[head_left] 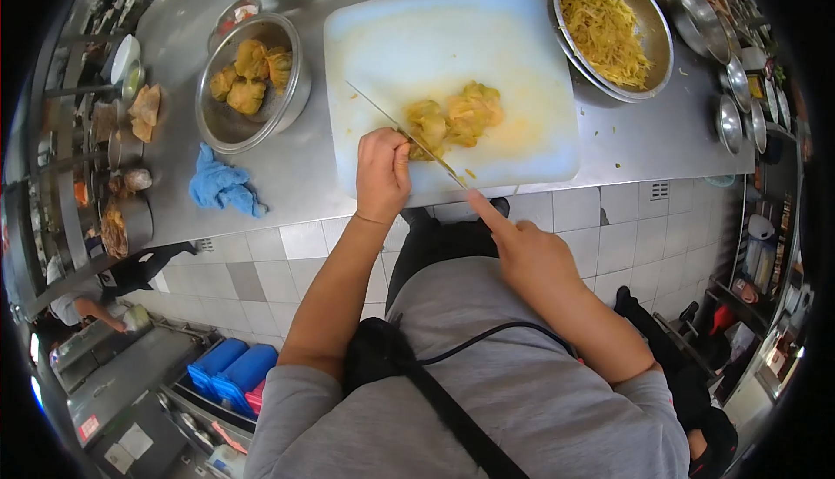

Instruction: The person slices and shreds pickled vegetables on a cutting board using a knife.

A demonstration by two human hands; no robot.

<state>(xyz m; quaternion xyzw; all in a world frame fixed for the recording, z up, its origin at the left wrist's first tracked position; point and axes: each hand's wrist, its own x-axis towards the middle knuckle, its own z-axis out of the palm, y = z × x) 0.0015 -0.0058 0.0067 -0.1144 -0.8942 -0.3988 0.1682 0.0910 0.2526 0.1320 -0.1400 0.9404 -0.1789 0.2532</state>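
My right hand [532, 248] grips a knife [383, 113], index finger stretched along it; the handle is hidden in the hand. The thin blade slants across the near left part of a white cutting board [513, 26]. Close against the blade, my left hand [383, 170] is closed, its curled fingers at the left end of a lumpy yellow-green pickled vegetable [426, 122]. What lies under those fingers is hidden. Another piece of pickled vegetable [475, 112] touches it on the right. Small cut scraps [470, 173] lie by the blade's near end.
Left of the board stand a steel bowl [300, 96] of whole pickled vegetables and a blue cloth [222, 185]. At the upper right, a steel bowl [663, 61] holds yellow shreds. More metal bowls [729, 124] line the right. Other people [83, 301] are at the left and right edges.
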